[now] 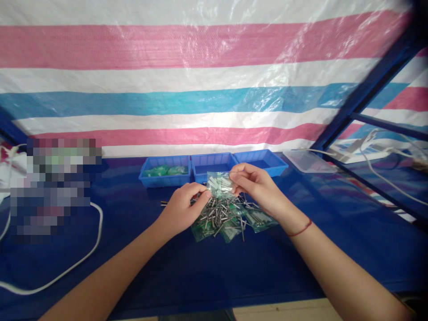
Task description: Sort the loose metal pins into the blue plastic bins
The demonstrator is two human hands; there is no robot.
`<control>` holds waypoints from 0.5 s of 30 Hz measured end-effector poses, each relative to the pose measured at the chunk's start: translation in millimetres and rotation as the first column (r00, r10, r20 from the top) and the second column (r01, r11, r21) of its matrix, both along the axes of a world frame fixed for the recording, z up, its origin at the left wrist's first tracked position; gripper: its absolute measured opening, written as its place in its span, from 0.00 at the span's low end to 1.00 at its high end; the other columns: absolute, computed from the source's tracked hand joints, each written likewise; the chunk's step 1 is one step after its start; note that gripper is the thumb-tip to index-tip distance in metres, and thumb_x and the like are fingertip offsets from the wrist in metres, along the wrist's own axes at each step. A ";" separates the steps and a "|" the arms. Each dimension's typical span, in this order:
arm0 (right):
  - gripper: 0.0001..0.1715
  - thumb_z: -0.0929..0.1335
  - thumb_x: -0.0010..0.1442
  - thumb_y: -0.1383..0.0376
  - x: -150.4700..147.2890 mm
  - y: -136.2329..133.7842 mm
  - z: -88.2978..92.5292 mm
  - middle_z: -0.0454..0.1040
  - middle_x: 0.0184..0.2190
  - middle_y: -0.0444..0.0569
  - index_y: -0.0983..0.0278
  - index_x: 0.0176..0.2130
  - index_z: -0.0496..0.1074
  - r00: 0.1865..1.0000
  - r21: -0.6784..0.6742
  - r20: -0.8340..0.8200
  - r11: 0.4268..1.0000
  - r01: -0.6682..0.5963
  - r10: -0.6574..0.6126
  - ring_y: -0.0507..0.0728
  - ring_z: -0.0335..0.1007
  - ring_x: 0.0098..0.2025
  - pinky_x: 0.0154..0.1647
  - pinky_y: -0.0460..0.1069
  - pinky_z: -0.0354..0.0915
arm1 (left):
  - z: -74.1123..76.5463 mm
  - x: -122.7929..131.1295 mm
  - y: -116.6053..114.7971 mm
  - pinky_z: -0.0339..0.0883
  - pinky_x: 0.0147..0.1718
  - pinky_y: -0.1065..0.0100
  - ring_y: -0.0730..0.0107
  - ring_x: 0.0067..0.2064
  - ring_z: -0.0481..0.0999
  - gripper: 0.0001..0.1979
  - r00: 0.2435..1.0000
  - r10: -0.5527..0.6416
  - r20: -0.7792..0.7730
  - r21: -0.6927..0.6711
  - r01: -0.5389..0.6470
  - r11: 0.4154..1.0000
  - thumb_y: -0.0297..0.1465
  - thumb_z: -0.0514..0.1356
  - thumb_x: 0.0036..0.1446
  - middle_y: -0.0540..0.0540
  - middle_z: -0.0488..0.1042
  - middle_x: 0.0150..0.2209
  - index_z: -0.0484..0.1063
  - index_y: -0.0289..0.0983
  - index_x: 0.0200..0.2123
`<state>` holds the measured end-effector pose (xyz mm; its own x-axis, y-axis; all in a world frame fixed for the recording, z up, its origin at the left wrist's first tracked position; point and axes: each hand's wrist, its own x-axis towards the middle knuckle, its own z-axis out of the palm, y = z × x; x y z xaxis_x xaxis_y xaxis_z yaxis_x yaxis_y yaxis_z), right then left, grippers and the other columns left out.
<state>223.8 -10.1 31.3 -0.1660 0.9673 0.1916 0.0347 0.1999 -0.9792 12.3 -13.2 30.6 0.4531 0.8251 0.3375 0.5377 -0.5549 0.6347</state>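
Observation:
Between my two hands is a small clear plastic bag with pale, shiny slim pieces inside. My left hand pinches its lower left edge between thumb and fingers. At the upper right corner my right hand grips it the same way. Beneath lies a heap of thin metal pins, possibly screws or nails; their exact kind is too small to tell. Around and under the heap rest several greenish clear bags, one filled bag at its right side.
Three blue plastic bins stand in a row behind the heap; the left bin contains greenish bags. A translucent lid lies at the back right. On the left, a white cable loops over the blue table. A striped sheet hangs behind.

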 end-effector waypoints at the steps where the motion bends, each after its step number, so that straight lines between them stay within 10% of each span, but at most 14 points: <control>1: 0.14 0.69 0.56 0.55 -0.4 0.0 0.5 0.70 0.20 0.42 0.64 0.35 0.67 1.000 0.002 0.022 1.000 0.011 -0.012 0.50 0.66 0.23 0.27 0.48 0.66 | -0.4 0.4 0.1 0.60 0.33 0.68 0.68 0.32 0.69 0.12 1.000 0.016 0.014 -0.002 -0.016 1.000 0.35 0.53 0.61 0.48 0.72 0.28 0.72 0.38 0.29; 15: 0.15 0.66 0.59 0.53 -13.3 -7.8 -3.3 0.71 0.23 0.41 0.62 0.35 0.64 0.999 0.102 0.037 0.994 -0.042 0.039 0.48 0.65 0.21 0.22 0.46 0.62 | -10.1 1.5 6.8 0.62 0.25 0.71 0.72 0.26 0.70 0.13 0.921 0.211 0.328 -0.286 -0.116 0.951 0.37 0.55 0.58 0.48 0.77 0.31 0.74 0.38 0.41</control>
